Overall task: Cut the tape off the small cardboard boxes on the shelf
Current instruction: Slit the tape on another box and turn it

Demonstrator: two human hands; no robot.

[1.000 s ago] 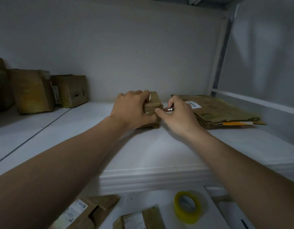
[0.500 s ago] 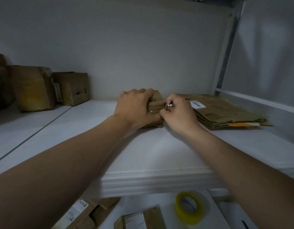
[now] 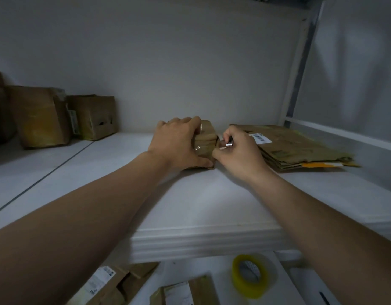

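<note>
A small brown cardboard box sits mid-shelf on the white shelf. My left hand grips it from the left, fingers curled over its top and thumb along its front. My right hand is right beside the box's right end and pinches a small metal cutter, whose tip meets the box edge. Most of the box is hidden behind my hands.
A stack of flattened cardboard lies to the right. Two upright boxes stand at the back left. Below the shelf edge are a yellow tape roll and more cardboard pieces.
My right hand has shifted slightly along the box's right end with the cutter. My left hand keeps its hold on the box.
</note>
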